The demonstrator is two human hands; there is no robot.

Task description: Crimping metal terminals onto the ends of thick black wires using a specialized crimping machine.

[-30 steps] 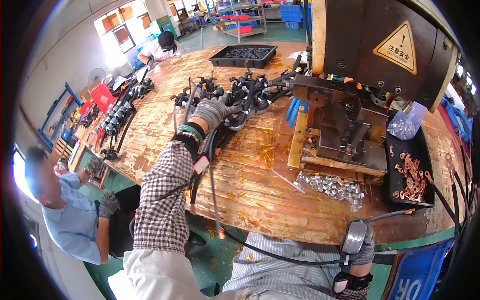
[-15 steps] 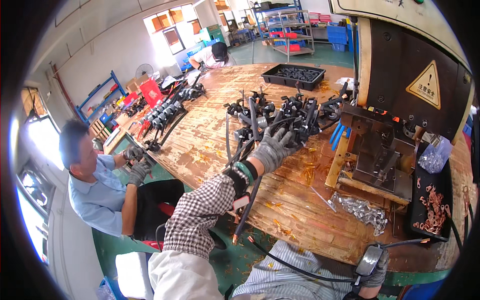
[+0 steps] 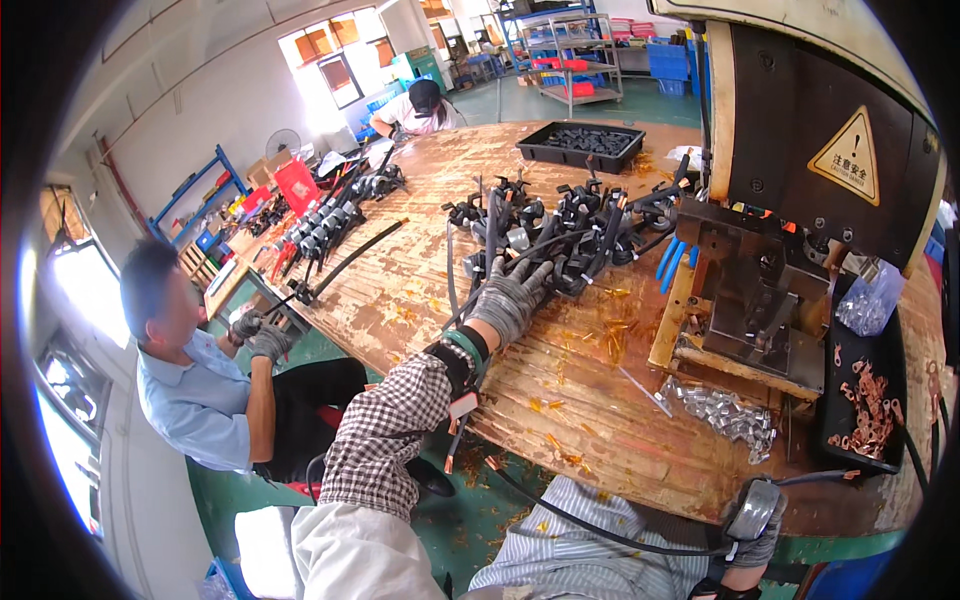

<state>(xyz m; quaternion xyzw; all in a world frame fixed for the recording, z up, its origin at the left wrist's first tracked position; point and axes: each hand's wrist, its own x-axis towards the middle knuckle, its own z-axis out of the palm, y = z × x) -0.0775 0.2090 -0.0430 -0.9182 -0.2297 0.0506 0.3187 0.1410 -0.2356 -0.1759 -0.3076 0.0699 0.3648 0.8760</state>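
In the head view, the gloved left hand [image 3: 508, 300] is laid at the near edge of a pile of black cable assemblies [image 3: 580, 225], which is gathered on the worn wooden tabletop [image 3: 520, 400]. Its fingers are stretched forward and slightly parted over the cables; whether anything is gripped beneath them cannot be told. At the tabletop's near edge, a silver-grey ring [image 3: 752, 510] is held in the gloved right hand [image 3: 770, 535], with the fingers closed around it. From beside the ring, a black cable [image 3: 590, 530] is stretched leftward across the lap, and bare copper is shown at its far end.

To the right of the pile, a dark metal press [image 3: 760, 330] is mounted. Small silver sleeves [image 3: 730, 415] are heaped before it, and copper lugs [image 3: 865, 410] are held in a black tray [image 3: 885, 330] at its right. Behind the pile, small black parts [image 3: 590, 138] are contained in a second tray [image 3: 568, 157]. At the left, a co-worker in a light-blue shirt [image 3: 195, 400] is seated.
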